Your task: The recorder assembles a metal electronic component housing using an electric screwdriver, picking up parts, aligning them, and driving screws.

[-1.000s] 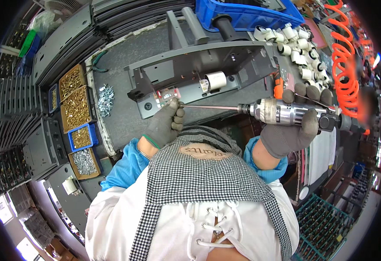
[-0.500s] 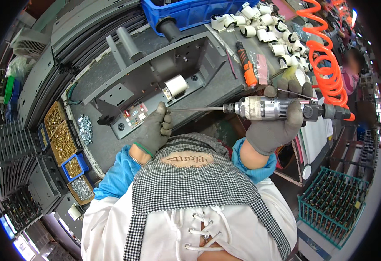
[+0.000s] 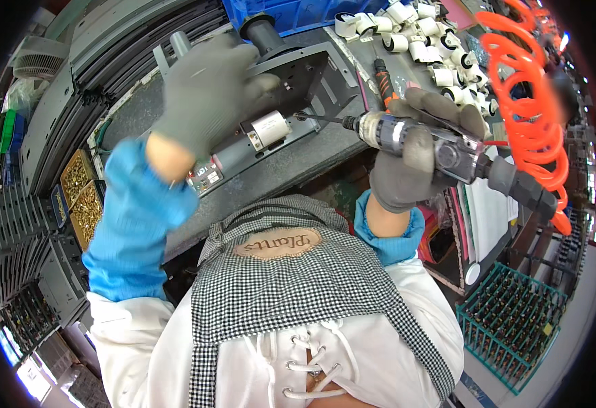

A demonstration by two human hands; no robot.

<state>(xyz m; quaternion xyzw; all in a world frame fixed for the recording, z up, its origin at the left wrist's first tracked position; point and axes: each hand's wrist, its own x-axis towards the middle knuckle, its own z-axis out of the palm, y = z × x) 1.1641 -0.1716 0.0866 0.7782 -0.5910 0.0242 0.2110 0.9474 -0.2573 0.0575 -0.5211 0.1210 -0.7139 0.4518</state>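
My right hand (image 3: 396, 178), in a grey glove, grips a silver air screwdriver (image 3: 379, 130). Its long bit points left, and the tip meets the round fitting (image 3: 301, 116) on the base of a dark grey metal housing (image 3: 305, 80). Over the housing's left part is my gloved left hand (image 3: 199, 95), blurred by motion. It covers the upper edge there, and whether its fingers grasp that edge is unclear. Below it, a white roller (image 3: 268, 129) is fixed on the base beside a small circuit board (image 3: 207, 175).
An orange coiled hose (image 3: 526, 88) hangs at the right, near the tool's rear. White rollers (image 3: 420, 51) lie heaped at the far right beside an orange-and-black screwdriver (image 3: 383, 78). A blue bin (image 3: 305, 17) stands behind. Brass screws (image 3: 86, 214) fill trays at left.
My left hand has moved from the near edge up and over the housing. The screwdriver has swung, its bit now reaching the housing's fitting instead of lying near my left fingers.
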